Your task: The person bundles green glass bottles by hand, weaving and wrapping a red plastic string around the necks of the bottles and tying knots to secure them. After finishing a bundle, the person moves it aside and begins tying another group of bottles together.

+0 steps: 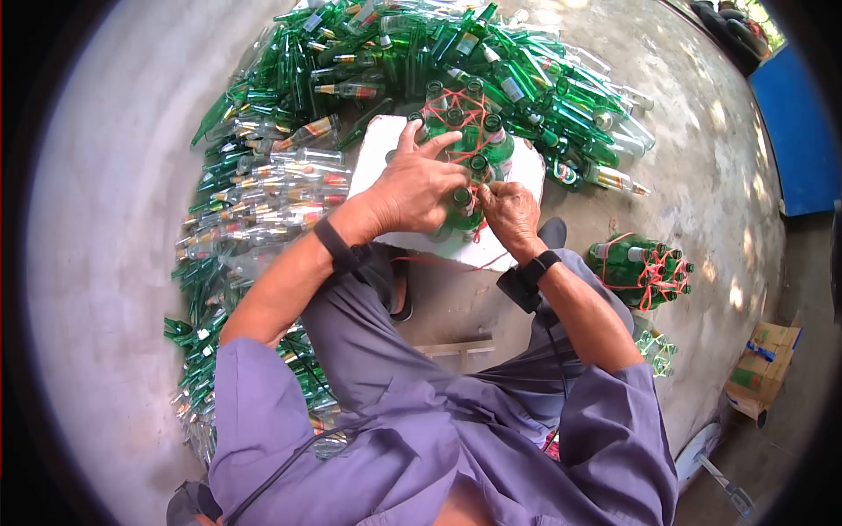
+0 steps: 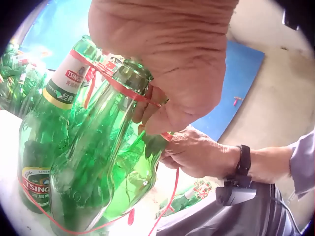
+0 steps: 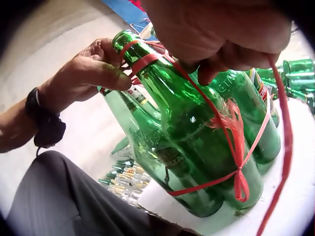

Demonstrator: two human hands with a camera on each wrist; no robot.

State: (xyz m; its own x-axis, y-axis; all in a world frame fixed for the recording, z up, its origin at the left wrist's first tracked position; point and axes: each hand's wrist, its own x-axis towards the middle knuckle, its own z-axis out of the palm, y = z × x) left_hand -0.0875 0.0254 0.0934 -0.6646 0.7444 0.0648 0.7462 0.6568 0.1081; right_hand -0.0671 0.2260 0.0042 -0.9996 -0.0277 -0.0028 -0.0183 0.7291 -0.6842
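Note:
Several green beer bottles (image 3: 182, 113) stand upright in a bundle on a white board (image 1: 379, 145), with red plastic string (image 3: 209, 184) tied round their bodies and laced about their necks. My left hand (image 1: 417, 188) reaches over the bundle from the left, thumb and fingers pinching the string by the bottle necks (image 2: 133, 76). At the near right side my right hand (image 1: 511, 213) pinches the string close to a neck. A loose tail (image 3: 285, 147) hangs from that hand. Its fingertips are partly hidden in the right wrist view.
A large heap of green and clear bottles (image 1: 298, 79) curves round the far and left sides. Another tied bundle of green bottles (image 1: 627, 272) lies to the right on the concrete floor. Beyond it are a cardboard box (image 1: 763, 368) and a blue panel (image 1: 798, 131).

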